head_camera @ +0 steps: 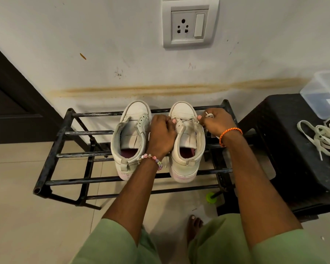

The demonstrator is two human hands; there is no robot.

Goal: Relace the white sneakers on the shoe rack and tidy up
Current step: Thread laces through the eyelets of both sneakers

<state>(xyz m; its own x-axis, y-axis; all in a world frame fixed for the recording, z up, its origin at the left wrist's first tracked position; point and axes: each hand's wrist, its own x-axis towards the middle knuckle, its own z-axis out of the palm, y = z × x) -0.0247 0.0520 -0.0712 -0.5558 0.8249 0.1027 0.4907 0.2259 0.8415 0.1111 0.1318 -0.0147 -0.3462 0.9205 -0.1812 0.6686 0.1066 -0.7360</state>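
Two white sneakers stand side by side on the top bars of a black metal shoe rack (51,164), toes toward the wall. The left sneaker (131,138) has no lace in its eyelets. The right sneaker (187,141) has a white lace (187,120) crossing its lowest eyelets. My left hand (162,135) lies between the two shoes, its fingers curled and pinching the lace's left end at the right shoe's eyelet flap. My right hand (215,121) pinches the lace's other end (209,115) at that shoe's right side.
A black plastic stool (286,141) stands right of the rack, carrying a loose pile of white laces (324,138) and a clear plastic box (324,94). A green object (211,197) lies on the tiled floor under the rack. My bare foot (194,225) is below it. A wall socket (189,23) sits above.
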